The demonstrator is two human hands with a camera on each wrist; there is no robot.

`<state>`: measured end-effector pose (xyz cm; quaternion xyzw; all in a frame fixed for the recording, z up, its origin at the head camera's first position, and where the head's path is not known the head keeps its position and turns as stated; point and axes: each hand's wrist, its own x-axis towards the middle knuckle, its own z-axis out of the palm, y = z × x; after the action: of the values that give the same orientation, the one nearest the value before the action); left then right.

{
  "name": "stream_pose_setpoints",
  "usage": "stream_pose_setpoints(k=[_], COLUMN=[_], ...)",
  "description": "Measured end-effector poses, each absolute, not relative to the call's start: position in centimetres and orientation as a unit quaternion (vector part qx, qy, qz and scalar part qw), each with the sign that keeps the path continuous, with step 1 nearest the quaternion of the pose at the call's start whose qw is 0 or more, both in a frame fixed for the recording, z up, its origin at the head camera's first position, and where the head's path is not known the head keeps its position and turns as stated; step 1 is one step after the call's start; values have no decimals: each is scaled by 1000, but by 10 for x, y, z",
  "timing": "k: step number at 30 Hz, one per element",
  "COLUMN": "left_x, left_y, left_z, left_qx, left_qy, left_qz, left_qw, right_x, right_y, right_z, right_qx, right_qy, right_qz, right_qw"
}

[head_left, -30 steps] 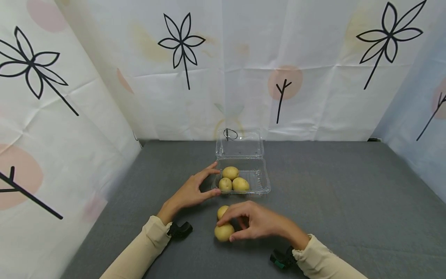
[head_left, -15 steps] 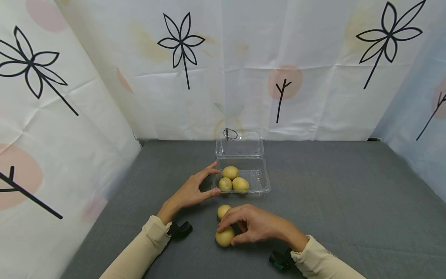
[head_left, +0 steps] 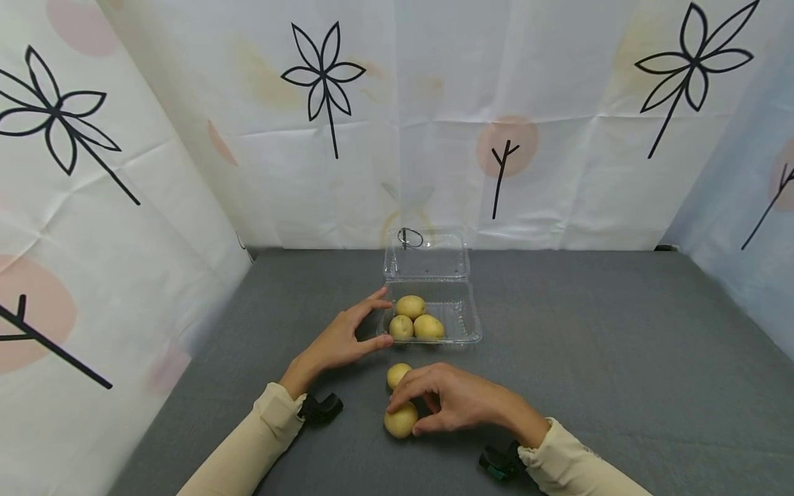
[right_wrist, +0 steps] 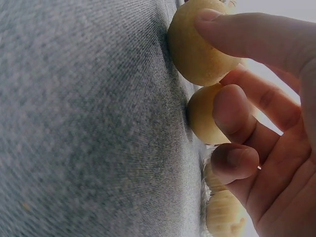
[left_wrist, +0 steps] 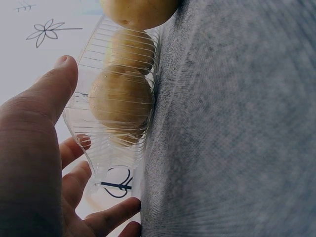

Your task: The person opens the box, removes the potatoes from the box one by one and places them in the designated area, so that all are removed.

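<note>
My right hand [head_left: 449, 396] pinches a round yellow potato [head_left: 400, 421] between thumb and fingers, low on the grey table; the right wrist view shows the thumb on this potato [right_wrist: 195, 47]. Just beyond it lies a second potato [head_left: 398, 375], partly covered by the fingers. A clear plastic clamshell container [head_left: 460, 320], lid raised at the back, holds three potatoes in its left part, one of them the front-right potato [head_left: 429, 327]. My left hand [head_left: 338, 337] is spread at the container's left side, fingers fairly straight, thumb by the front left corner.
The grey tabletop [head_left: 589, 331] extends to both sides. A white patterned cloth [head_left: 434, 83] stands behind the table, with more cloth at left and right. The raised clear lid [head_left: 428, 255] reaches back to that cloth. Black straps with cameras sit on both wrists.
Over the first half second my right hand and the potato in it shifted slightly towards me; since then they stay nearly still. The left hand and the container have not moved.
</note>
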<state>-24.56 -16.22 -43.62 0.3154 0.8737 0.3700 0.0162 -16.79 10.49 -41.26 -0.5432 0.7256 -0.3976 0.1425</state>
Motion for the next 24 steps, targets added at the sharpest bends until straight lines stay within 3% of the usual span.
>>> stream_pose_setpoints(k=[24], left_x=[-246], left_y=[-162], left_z=[-436], left_qx=[313], left_qy=[874], left_qz=[370], left_qw=[16], right_x=[-166], right_y=[104], right_z=[-412], right_qx=[-541], right_qy=[735], right_qz=[-382], right_qw=[146])
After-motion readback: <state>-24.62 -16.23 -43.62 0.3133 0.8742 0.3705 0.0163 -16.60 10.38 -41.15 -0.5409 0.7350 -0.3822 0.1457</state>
